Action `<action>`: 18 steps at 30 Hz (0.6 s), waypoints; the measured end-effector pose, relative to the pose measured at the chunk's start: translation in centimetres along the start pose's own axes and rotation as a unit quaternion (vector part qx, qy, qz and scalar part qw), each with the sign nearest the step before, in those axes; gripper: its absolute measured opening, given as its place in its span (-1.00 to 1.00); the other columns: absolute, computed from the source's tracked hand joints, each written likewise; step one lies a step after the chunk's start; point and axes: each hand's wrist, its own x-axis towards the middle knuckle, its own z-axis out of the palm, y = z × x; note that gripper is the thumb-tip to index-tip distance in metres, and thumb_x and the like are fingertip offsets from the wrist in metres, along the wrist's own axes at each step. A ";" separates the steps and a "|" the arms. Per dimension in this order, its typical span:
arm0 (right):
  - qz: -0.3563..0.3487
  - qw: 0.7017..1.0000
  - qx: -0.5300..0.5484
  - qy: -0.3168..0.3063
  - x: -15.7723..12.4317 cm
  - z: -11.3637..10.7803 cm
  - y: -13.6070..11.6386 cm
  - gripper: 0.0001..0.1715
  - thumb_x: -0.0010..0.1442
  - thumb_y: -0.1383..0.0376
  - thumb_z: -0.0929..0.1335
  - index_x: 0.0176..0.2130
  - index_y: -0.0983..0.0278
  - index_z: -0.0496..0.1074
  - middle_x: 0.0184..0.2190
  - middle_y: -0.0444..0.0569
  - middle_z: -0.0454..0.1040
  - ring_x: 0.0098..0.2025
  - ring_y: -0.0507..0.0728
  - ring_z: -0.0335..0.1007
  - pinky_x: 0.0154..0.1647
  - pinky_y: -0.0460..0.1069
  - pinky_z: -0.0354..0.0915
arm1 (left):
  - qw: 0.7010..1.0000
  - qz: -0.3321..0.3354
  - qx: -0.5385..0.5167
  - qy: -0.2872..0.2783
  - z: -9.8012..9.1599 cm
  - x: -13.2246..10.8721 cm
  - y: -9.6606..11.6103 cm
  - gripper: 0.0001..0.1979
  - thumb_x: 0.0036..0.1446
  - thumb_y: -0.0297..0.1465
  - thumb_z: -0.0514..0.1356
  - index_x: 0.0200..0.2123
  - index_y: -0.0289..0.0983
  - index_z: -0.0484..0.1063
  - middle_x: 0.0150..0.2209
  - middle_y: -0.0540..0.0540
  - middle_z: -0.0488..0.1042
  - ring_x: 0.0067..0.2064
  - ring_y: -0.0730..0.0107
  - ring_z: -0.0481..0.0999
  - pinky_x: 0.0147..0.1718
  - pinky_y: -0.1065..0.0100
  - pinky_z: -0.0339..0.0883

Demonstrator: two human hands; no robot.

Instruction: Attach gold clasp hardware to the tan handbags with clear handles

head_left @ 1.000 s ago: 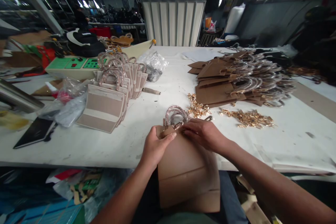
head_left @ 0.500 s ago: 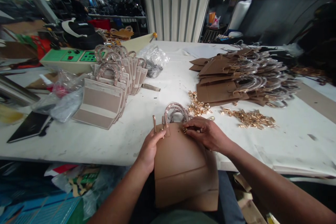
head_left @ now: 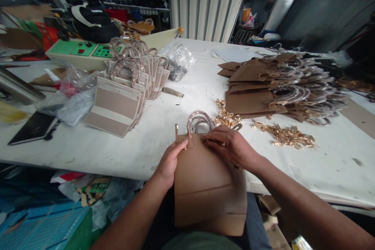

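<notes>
A brown handbag panel (head_left: 205, 172) stands tilted against the table's front edge, its lower part over my lap. Clear plastic wrap covers the looped handle (head_left: 202, 117) at its top. My left hand (head_left: 170, 160) grips the panel's upper left edge, thumb on the front beside the left handle tab. A narrow gold metal piece (head_left: 176, 133) sticks up by that corner. At the upper right, my right hand (head_left: 231, 144) is closed in a pinch on a small gold metal fitting (head_left: 206, 141) against the panel. Its fingers partly hide the fitting and the right end of the handle.
Loose gold fittings lie in two piles, one (head_left: 225, 115) just beyond my right hand, another (head_left: 293, 136) farther right. Stacked brown panels with wrapped handles (head_left: 252, 101) fill the back right. Beige bag panels (head_left: 114, 105) lean at left, near a green control box (head_left: 79, 50).
The whole view has shifted slightly, the table things appearing farther right and higher. My right fingers press the fitting closer to the panel; my left hand keeps its grip.
</notes>
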 end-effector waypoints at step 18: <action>-0.047 0.994 0.012 -0.100 1.2 0.1 1.5 -0.59 0.47 0.24 0.30 0.23 0.08 0.51 -0.05 0.05 0.56 -0.10 0.17 0.53 -0.10 0.02 0.43 | 0.998 -0.010 -0.047 -0.027 -0.1 0.0 -0.2 -0.51 0.21 -0.06 0.32 0.02 -0.32 0.57 -0.11 -0.23 0.64 -0.05 -0.01 0.65 -0.06 0.12 0.53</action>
